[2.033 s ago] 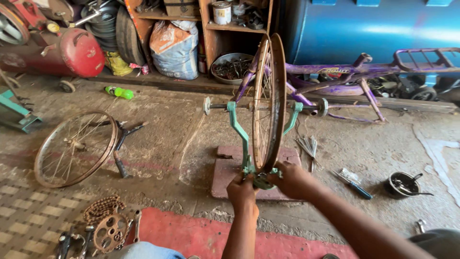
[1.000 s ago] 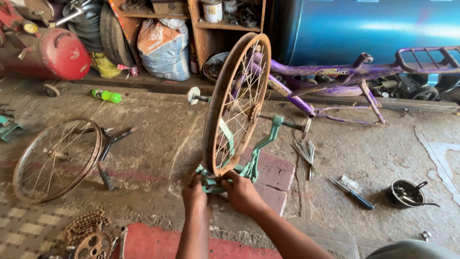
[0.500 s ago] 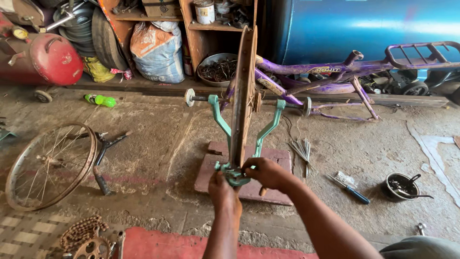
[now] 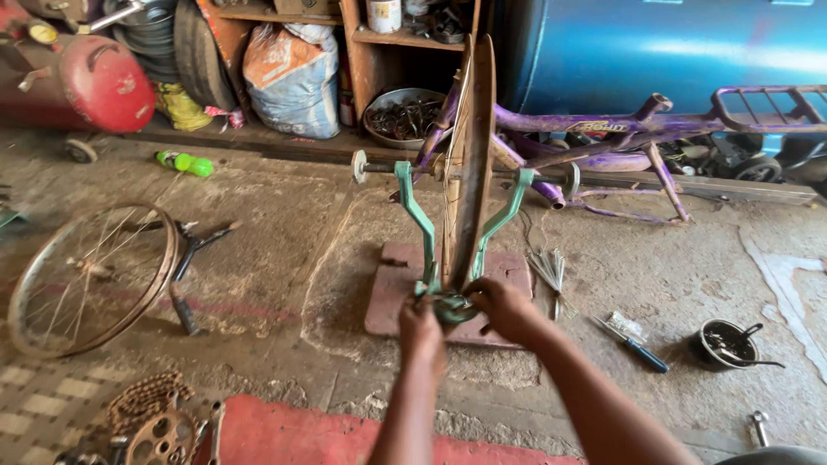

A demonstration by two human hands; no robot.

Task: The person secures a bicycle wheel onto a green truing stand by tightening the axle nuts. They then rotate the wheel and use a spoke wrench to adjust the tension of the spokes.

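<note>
The bicycle wheel stands upright in the green truing stand, seen nearly edge-on, with its axle resting across the tops of the two green arms. The stand sits on a reddish slab in the middle of the concrete floor. Half a second ago it looked much the same; a second ago the whole stand was tipped over to the left and the rim showed its broad face, so it has since been set straight.

Seen from the head camera, both hands meet at the foot of the stand. The left hand has its fingers curled round the base of the green fork, and the right hand grips the same spot from the other side, fingers closed over it. They have stayed there throughout.

A second, bare wheel lies flat on the floor to the left, well apart. A purple bicycle frame leans behind the stand, a blue-handled screwdriver lies to the right, and a chain with sprocket is heaped near the red mat.
</note>
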